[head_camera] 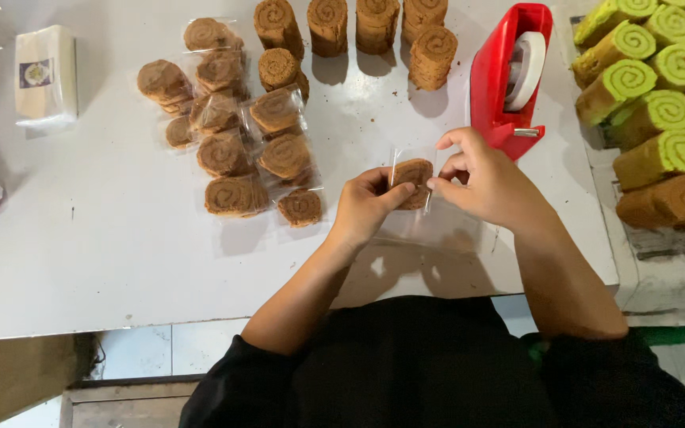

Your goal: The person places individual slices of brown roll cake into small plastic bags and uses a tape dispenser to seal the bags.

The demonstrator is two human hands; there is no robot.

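My left hand (365, 204) grips a brown swirl cake slice (412, 173) that sits inside a clear plastic bag (406, 162), held just above the white table (105, 238). My right hand (481, 176) pinches the bag's right edge with thumb and forefinger. Both hands hover near the table's front edge, just left of a red tape dispenser (509, 75).
Several bagged brown slices (235, 143) lie in a pile at centre left. Unwrapped brown roll stacks (358, 28) stand along the back. Green and brown swirl rolls (660, 103) fill a tray at right. A white packet (45, 75) lies at far left.
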